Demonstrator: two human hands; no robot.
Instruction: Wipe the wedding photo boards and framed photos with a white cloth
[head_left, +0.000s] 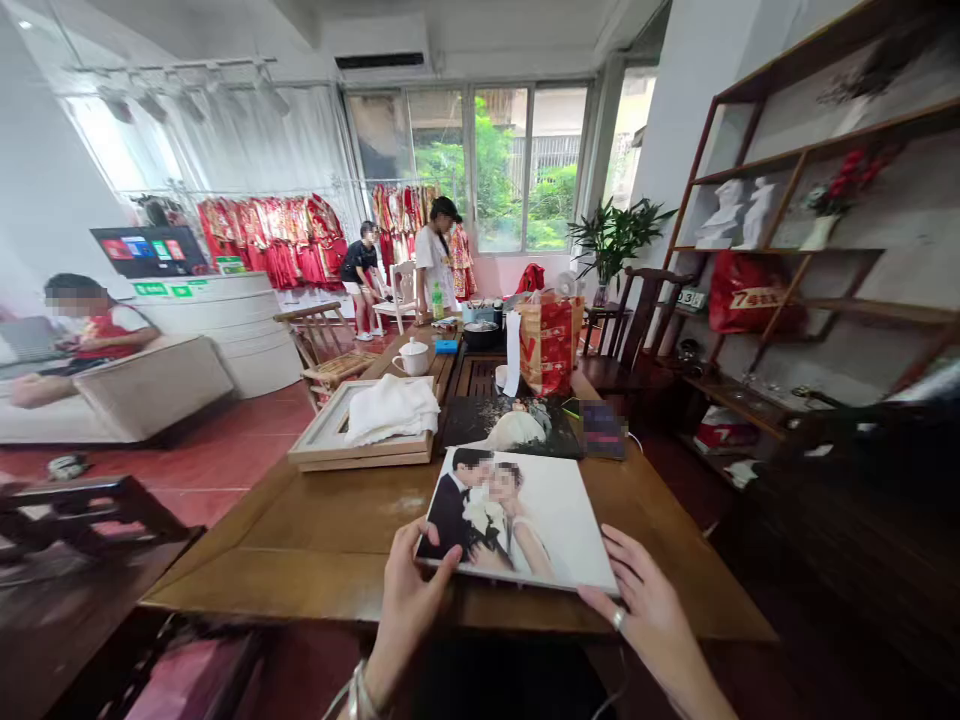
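A wedding photo panel [555,510], flat and rectangular, shows a couple in a dark suit and a white dress. It lies at the near edge of the wooden table. My left hand [420,575] holds its left front corner, thumb over the face and fingers along the side. At the opposite corner, my right hand [637,580] grips the panel, with the thumb at the front edge and the fingers on the right side. A ring shows on that hand. Just behind the panel is a dark picture [465,425] with a white gown on it.
Left of the panel, a white cloth [394,408] rests on light wooden frames [360,463]. Beyond stand a lidded white cup [412,357], a red paper bag [546,345] and a black pot [480,335]. A dark phone-like item [604,430] lies right. Several people are farther off.
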